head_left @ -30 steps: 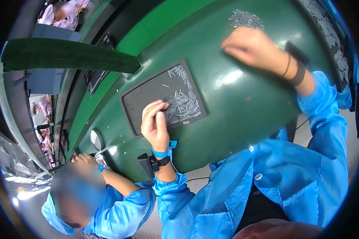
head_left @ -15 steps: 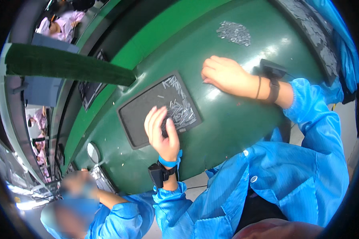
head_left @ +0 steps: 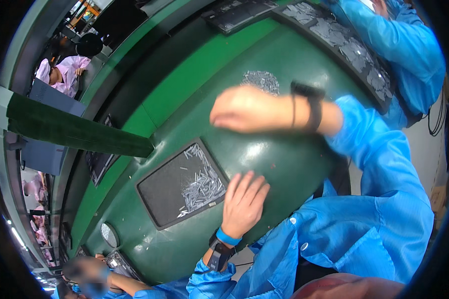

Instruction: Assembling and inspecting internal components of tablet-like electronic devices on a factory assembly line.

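My left hand (head_left: pixel 244 202) rests palm down with its fingers stretched out, on the table just off the right edge of a shallow black tray (head_left: pixel 157 192). Many thin grey strips (head_left: pixel 203 187) lie loose in that tray, heaped along its right side. Farther off, my right hand (head_left: pixel 247 108) is smeared by motion. Its fingers look bent, but whether they hold anything cannot be made out. Just behind this hand, partly covered by it, lies a pile of small grey pieces (head_left: pixel 264 79).
A long dark tray of flat grey pieces (head_left: pixel 346 50) lies at the far right, beside a person in a blue sleeve (head_left: pixel 409 55). A green post (head_left: pixel 80 127) rises left of the table (head_left: pixel 279 159). A round dish (head_left: pixel 110 235) and another person's arm (head_left: pixel 127 283) are at lower left.
The view has shifted. My left hand has left the strips in the tray and come down on the table to its right. My right hand has moved toward the pile of small pieces.
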Motion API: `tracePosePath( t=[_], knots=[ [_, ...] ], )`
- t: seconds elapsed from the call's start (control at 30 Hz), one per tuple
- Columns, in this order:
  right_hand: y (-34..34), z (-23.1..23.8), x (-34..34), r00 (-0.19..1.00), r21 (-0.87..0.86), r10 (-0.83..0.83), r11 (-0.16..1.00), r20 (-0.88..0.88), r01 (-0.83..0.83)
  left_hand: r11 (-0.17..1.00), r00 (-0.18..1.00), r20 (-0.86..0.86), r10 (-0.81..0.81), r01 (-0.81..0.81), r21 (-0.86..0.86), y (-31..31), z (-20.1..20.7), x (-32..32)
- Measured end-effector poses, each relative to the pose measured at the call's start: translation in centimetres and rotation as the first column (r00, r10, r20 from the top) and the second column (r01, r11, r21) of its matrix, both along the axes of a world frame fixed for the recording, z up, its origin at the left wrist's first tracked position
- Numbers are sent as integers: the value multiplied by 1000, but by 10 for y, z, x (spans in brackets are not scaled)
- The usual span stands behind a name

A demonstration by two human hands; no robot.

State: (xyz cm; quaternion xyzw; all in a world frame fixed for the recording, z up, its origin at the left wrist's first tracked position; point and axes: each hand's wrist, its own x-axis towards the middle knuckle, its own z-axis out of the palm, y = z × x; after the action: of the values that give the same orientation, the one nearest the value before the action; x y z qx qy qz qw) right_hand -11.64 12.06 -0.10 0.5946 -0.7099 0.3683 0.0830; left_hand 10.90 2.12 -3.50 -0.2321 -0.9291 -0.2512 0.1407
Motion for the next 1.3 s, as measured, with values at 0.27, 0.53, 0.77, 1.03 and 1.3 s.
tracePosePath(
  t=[0.27, 0.53, 0.77, 1.03, 1.3],
  knots=[
    [91, 11, -271, 759, 278, -651, 731, 10, 623, 881, 910, 107, 400, -350, -319, -22, 7, -13],
    [96, -9, -369, 267, 670, -937, 52, -223, 741, 812, 805, 177, 567, -510, -284, -29, 7, -18],
    [98, -36, -405, 405, 637, -914, 330, 31, 697, 770, 763, 159, 626, -573, -281, -41, 8, -13],
    [130, -15, -387, 140, 53, -142, 864, 980, 501, 765, 761, 135, 634, -594, -247, -53, 10, -15],
    [117, 10, -171, 137, -216, 166, 783, 976, 583, 709, 866, 261, 428, -500, 497, -17, 10, -22]
  ],
)
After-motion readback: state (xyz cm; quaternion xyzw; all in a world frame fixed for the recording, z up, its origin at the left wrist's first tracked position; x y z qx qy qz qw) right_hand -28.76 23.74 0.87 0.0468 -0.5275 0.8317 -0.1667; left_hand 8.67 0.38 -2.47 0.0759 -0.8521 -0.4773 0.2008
